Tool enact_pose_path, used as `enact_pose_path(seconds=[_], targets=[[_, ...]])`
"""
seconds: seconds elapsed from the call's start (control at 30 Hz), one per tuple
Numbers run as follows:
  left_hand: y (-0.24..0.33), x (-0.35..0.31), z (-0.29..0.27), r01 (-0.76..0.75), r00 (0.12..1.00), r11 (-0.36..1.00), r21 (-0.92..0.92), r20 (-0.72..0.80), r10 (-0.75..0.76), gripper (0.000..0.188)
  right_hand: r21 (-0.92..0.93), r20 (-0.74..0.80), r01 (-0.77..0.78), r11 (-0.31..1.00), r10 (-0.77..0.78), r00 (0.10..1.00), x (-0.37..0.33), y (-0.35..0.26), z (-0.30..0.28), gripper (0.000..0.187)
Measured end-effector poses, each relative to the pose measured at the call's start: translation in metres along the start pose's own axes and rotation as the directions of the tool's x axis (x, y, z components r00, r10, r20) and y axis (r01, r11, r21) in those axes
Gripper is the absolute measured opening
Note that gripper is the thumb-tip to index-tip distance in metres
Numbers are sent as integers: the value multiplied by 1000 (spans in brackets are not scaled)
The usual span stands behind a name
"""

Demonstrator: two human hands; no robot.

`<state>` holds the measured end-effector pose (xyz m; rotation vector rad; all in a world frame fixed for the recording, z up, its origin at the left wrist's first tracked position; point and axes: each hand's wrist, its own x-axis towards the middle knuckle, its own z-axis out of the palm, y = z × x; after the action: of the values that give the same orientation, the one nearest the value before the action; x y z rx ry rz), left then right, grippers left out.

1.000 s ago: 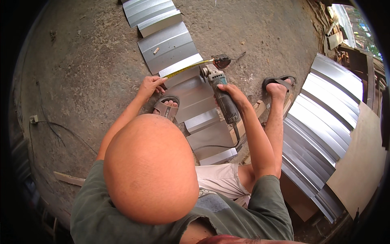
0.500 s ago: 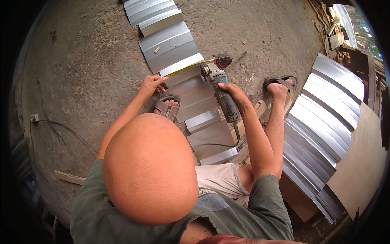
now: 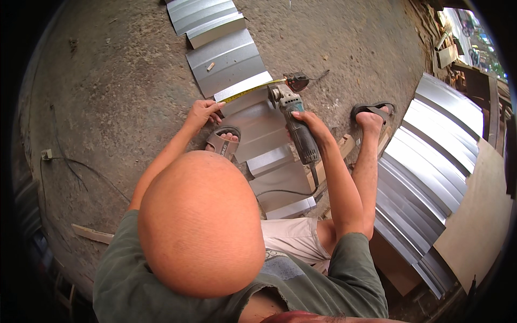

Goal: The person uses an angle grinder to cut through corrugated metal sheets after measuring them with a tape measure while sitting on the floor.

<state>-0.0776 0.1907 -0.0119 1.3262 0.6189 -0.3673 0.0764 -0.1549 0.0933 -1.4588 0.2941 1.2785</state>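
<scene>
A long ribbed strip of silvery sheet metal (image 3: 229, 63) lies on the ground in front of me. The yellow blade of a tape measure (image 3: 247, 91) is drawn across it, its dark case (image 3: 296, 81) resting just past the strip's right edge. My left hand (image 3: 202, 113) is closed in a pinch on the blade's end at the strip's left edge. In my right hand (image 3: 312, 127) is a grey-and-teal angle grinder (image 3: 302, 141), gripped round its body. The grinder's disc end is over the strip, beside the tape; whether the disc touches the metal I cannot tell.
My sandalled foot (image 3: 222, 144) is at the strip's left edge. More ribbed metal sheets (image 3: 431, 145) and a plywood board (image 3: 467, 215) lie at the right. The grinder's cord (image 3: 285, 190) crosses the strip. A small wood chip (image 3: 210, 67) sits on the metal.
</scene>
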Motion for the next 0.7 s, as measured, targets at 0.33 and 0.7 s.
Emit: enact_pose_path(seconds=[0.33,0.7], targets=[[37,1,-17,-25,995,963,267,-81,49,37,136,-12,70,988,-69,998,-47,-6,3,51],[64,11,20,-419,808,289,861,208,551,56,202,-46,187,961,-182,982,-73,-5,0,53]])
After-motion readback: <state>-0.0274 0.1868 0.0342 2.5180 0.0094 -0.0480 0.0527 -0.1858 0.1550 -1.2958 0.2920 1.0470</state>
